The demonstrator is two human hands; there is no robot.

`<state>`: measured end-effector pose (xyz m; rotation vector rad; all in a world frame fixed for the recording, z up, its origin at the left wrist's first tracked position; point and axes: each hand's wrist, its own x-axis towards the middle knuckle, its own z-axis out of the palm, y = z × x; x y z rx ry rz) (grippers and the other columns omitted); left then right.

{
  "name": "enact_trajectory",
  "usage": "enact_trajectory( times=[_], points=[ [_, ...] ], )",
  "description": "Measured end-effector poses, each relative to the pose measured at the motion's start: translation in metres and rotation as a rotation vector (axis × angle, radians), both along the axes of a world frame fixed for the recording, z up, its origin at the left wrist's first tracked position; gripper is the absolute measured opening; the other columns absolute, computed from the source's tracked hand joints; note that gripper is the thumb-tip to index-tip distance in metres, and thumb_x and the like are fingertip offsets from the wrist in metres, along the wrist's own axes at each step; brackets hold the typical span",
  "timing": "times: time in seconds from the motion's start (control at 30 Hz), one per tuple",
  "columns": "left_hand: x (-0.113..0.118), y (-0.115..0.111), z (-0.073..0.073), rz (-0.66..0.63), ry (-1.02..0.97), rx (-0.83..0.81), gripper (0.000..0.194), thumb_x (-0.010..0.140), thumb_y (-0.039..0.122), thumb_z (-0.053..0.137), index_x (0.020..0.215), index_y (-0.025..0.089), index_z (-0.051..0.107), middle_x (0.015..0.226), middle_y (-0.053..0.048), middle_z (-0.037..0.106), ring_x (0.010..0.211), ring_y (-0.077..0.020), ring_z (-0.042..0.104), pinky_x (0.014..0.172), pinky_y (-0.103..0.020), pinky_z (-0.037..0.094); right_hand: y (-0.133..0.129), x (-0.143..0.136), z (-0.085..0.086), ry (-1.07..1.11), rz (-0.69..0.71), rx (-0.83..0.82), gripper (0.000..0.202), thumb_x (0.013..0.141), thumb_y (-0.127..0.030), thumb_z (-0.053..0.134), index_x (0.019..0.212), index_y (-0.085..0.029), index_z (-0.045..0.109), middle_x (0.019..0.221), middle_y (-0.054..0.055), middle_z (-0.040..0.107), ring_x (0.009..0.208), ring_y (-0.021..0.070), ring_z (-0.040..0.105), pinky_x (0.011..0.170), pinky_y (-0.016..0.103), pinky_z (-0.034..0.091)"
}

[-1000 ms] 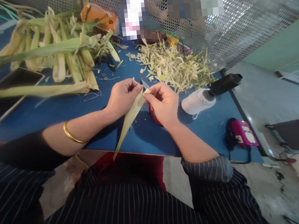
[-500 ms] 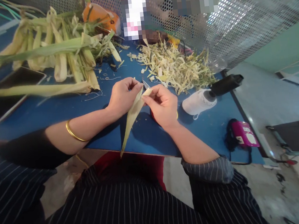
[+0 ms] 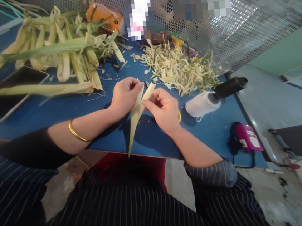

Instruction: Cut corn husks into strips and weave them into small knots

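Observation:
A pale green corn husk (image 3: 134,123) hangs between my hands, its narrow tip pointing down over the table's front edge. Its upper end is parted into two strips. My left hand (image 3: 124,94) pinches the left strip between thumb and fingers. In the fingertips of my right hand (image 3: 163,106) is the other, rolled-looking strip. A small metal blade (image 3: 148,85) shows just beyond the right fingers, and a yellow loop (image 3: 179,116) sticks out behind that hand. They look like parts of scissors tucked in the right palm, mostly hidden.
Whole corn husks (image 3: 64,53) lie piled at the back left, partly over a dark tablet (image 3: 9,95). Beyond my hands is a heap of shredded husk (image 3: 181,66). On the right stand a white thread cone (image 3: 202,104) and a magenta box (image 3: 247,137). Perforated metal mesh (image 3: 239,28) borders the back.
The two strips at the husk's top have spread further apart, and the split runs lower. My right fingers grip slightly farther down the strip. The husk's tip has swung right.

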<state>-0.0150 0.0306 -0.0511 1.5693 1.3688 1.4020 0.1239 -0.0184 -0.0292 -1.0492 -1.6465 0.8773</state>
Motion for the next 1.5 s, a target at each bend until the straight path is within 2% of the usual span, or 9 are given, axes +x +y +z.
enact_trajectory(
  times=[0.13,0.3,0.43,0.57,0.67,0.87,1.07,1.27,1.5],
  points=[
    [-0.001,0.002,-0.001,0.026,-0.017,-0.035,0.017,0.081,0.027,0.058,0.069,0.016,0.062,0.062,0.0,0.057,0.057,-0.0102,0.045,0.054,-0.025,0.035,-0.002,0.0,0.001,-0.025,0.036,0.062,0.008,0.082,-0.024,0.064,0.081,-0.022,0.056,0.07,-0.004,0.061,0.061,0.0094,0.057,0.059,0.026,0.046],
    [-0.003,0.003,0.001,0.04,-0.009,0.0,0.015,0.081,0.022,0.057,0.068,0.016,0.061,0.063,0.001,0.057,0.06,-0.0101,0.046,0.056,-0.024,0.036,0.002,-0.004,-0.004,-0.048,0.097,-0.127,0.021,0.075,-0.029,0.072,0.079,-0.021,0.053,0.064,-0.006,0.055,0.056,0.0078,0.05,0.053,0.023,0.042],
    [-0.001,0.0,0.005,0.01,-0.104,-0.041,0.016,0.082,0.025,0.06,0.069,0.016,0.062,0.065,0.0,0.058,0.059,-0.0093,0.046,0.054,-0.023,0.036,0.001,-0.005,-0.004,-0.055,0.1,-0.164,0.012,0.078,-0.024,0.066,0.078,-0.02,0.054,0.064,-0.005,0.058,0.058,0.0092,0.055,0.057,0.024,0.045],
    [0.002,-0.01,0.017,-0.209,-0.433,-0.255,0.021,0.084,0.035,0.062,0.077,0.015,0.062,0.063,0.0,0.058,0.052,-0.0079,0.048,0.049,-0.022,0.037,0.004,-0.001,-0.002,-0.046,-0.051,-0.063,0.008,0.078,-0.021,0.064,0.078,-0.02,0.055,0.063,-0.006,0.057,0.056,0.009,0.053,0.056,0.024,0.044],
    [0.002,-0.017,0.024,-0.369,-0.564,-0.459,0.019,0.082,0.032,0.066,0.077,0.014,0.062,0.061,0.0,0.059,0.05,-0.0088,0.054,0.048,-0.022,0.041,0.009,0.005,-0.004,-0.043,-0.135,-0.016,0.011,0.08,-0.022,0.063,0.076,-0.021,0.053,0.063,-0.006,0.056,0.056,0.009,0.051,0.056,0.025,0.043],
    [-0.002,-0.017,0.023,-0.535,-0.595,-0.487,0.008,0.079,0.019,0.068,0.079,0.012,0.065,0.071,-0.002,0.066,0.059,-0.0096,0.062,0.059,-0.022,0.051,0.017,0.012,-0.008,-0.059,-0.193,0.042,0.012,0.082,-0.028,0.062,0.076,-0.021,0.054,0.065,-0.005,0.053,0.058,0.0085,0.047,0.056,0.024,0.04],
    [0.001,-0.016,0.022,-0.387,-0.426,-0.436,0.011,0.084,0.017,0.063,0.073,0.014,0.062,0.064,-0.001,0.062,0.048,-0.0063,0.052,0.042,-0.018,0.038,0.017,0.011,-0.008,0.015,-0.148,-0.01,0.018,0.083,-0.031,0.061,0.072,-0.021,0.051,0.064,-0.005,0.047,0.059,0.0094,0.045,0.058,0.024,0.04],
    [0.004,-0.013,0.02,-0.292,-0.405,-0.415,0.022,0.085,0.012,0.06,0.064,0.015,0.056,0.054,0.002,0.054,0.041,-0.0047,0.04,0.037,-0.02,0.029,0.009,0.008,0.003,-0.017,-0.213,0.1,0.02,0.083,-0.029,0.063,0.069,-0.022,0.051,0.063,-0.005,0.051,0.059,0.0096,0.045,0.06,0.025,0.04],
    [0.003,-0.011,0.016,-0.244,-0.294,-0.282,0.018,0.083,0.014,0.061,0.066,0.017,0.055,0.056,0.003,0.053,0.042,-0.0065,0.043,0.037,-0.022,0.034,0.015,0.006,-0.008,0.014,-0.048,-0.113,0.012,0.078,-0.026,0.067,0.078,-0.019,0.057,0.066,-0.004,0.057,0.06,0.0096,0.052,0.061,0.025,0.045]
  ],
)
